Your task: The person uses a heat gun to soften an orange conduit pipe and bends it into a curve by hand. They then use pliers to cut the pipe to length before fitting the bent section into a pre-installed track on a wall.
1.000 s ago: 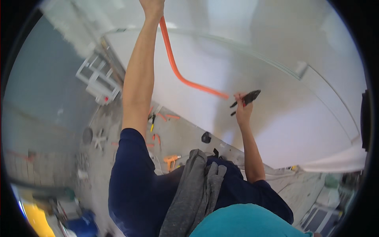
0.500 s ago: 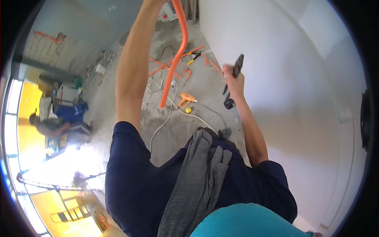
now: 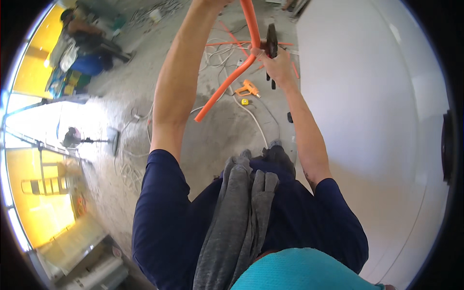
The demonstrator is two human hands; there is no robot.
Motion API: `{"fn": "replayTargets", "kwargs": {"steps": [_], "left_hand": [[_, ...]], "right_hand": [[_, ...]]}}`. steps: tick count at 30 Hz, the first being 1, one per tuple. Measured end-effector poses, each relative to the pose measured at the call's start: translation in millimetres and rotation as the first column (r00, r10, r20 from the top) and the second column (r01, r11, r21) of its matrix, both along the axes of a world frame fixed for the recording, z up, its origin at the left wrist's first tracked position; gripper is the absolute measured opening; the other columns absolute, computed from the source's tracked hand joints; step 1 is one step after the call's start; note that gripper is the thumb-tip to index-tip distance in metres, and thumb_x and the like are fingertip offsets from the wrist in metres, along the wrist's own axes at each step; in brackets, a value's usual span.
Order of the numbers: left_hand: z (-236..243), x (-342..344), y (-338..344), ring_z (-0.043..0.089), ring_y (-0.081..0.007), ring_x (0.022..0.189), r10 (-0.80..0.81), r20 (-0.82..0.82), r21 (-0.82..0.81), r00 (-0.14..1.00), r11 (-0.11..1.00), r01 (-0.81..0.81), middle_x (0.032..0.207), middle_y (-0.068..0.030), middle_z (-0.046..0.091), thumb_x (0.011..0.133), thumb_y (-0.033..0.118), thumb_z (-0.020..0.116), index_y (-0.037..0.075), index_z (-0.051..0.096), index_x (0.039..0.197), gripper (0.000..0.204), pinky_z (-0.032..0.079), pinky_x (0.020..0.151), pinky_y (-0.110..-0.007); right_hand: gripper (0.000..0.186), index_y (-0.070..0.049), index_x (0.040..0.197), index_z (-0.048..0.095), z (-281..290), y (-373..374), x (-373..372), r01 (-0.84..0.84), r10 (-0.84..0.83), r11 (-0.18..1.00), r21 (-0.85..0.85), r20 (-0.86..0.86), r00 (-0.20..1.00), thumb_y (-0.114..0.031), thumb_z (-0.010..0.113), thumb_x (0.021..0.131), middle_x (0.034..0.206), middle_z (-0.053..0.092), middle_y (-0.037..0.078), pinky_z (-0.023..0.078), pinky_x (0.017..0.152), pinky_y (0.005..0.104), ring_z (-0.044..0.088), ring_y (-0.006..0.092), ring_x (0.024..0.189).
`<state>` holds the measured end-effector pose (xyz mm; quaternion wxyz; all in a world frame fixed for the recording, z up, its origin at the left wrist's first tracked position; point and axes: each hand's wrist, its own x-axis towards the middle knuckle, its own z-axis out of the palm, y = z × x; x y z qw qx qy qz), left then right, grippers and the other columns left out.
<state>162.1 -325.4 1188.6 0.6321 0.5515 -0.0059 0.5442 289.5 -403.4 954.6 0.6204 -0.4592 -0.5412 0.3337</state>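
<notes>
A bent orange pipe [image 3: 227,83] hangs in the air before me, running out past the upper edge. My left hand [image 3: 212,3] is at that edge beside the pipe's upper part, with its fingers cut off; the pipe appears held up by it. My right hand [image 3: 279,67] is closed round a black two-handled hand tool [image 3: 272,39], whose exact kind I cannot make out. The right thumb and fingertips touch the pipe near its bend. On the floor below lie an orange heat gun [image 3: 248,88] and a small yellow tape measure [image 3: 244,102].
Orange pipe lengths [image 3: 227,43] and pale cables [image 3: 220,60] lie across the concrete floor. A white wall [image 3: 357,106] rises close on my right. At the far left a person [image 3: 89,36] is near blue containers; a standing fan [image 3: 72,137] is nearer.
My right hand has come in to the pipe with the black tool. The pipe's lower end has swung so it slants down-left. The view has shifted, showing more floor on the left.
</notes>
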Motion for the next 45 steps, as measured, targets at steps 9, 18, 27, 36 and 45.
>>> {"fn": "replayTargets", "kwargs": {"steps": [9, 18, 27, 36, 45], "left_hand": [[20, -158, -21, 0.023, -0.0055, 0.040, 0.329, 0.191, -0.087, 0.925, 0.944, -0.318, 0.055, 0.0081, 0.028, 0.101, 0.067, 0.045, 0.018, 0.044, 0.079, 0.054, 0.018, 0.033, -0.023], [7, -285, 9, 0.041, -0.0112, 0.045, -0.037, 0.327, 0.348, 0.944, 0.934, -0.084, 0.060, 0.0028, 0.045, 0.104, 0.057, 0.045, 0.012, 0.055, 0.080, 0.052, 0.037, 0.039, -0.028], [-23, -325, 3, 0.025, -0.0064, 0.039, 0.415, 0.586, -0.122, 0.696, 0.894, -0.430, 0.051, 0.0068, 0.025, 0.099, 0.077, 0.031, 0.021, 0.031, 0.060, 0.068, 0.022, 0.034, -0.021], [-47, -322, -40, 0.023, -0.0068, 0.039, 0.512, 0.710, -0.190, 0.483, 0.800, -0.569, 0.053, 0.0068, 0.025, 0.104, 0.067, 0.033, 0.019, 0.032, 0.064, 0.062, 0.020, 0.033, -0.023], [-5, -326, -79, 0.021, -0.0075, 0.041, 0.540, 0.767, -0.271, 0.347, 0.763, -0.587, 0.054, 0.0058, 0.025, 0.105, 0.066, 0.028, 0.018, 0.032, 0.068, 0.061, 0.019, 0.033, -0.023]], "right_hand": [[0.036, -0.003, 0.114, 0.072, -85, -40, -119, -0.335, 0.216, 0.881, -0.335, -0.346, 0.913, -0.031, 0.079, 0.092, 0.081, 0.064, -0.004, 0.041, 0.060, 0.0265, 0.048, 0.0060, 0.063], [0.054, 0.002, 0.120, 0.065, -54, -30, -113, -0.664, 0.426, 0.745, -0.063, -0.721, 0.547, -0.048, 0.062, 0.101, 0.060, 0.039, -0.008, 0.029, 0.051, 0.0227, 0.041, 0.0054, 0.058], [0.044, 0.000, 0.118, 0.067, 11, -28, -81, -0.661, 0.478, 0.711, -0.239, -0.525, 0.704, -0.037, 0.074, 0.095, 0.071, 0.054, -0.005, 0.033, 0.054, 0.0216, 0.044, 0.0045, 0.059], [0.029, 0.000, 0.112, 0.068, -15, -95, -53, -0.645, 0.537, 0.684, -0.341, -0.364, 0.761, -0.019, 0.076, 0.091, 0.089, 0.069, 0.002, 0.038, 0.055, 0.0213, 0.049, 0.0039, 0.061], [0.035, -0.001, 0.122, 0.059, 1, -126, -51, -0.846, 0.575, 0.477, -0.239, -0.644, 0.506, -0.015, 0.074, 0.094, 0.095, 0.070, 0.009, 0.041, 0.056, 0.0208, 0.048, 0.0052, 0.060]]}}
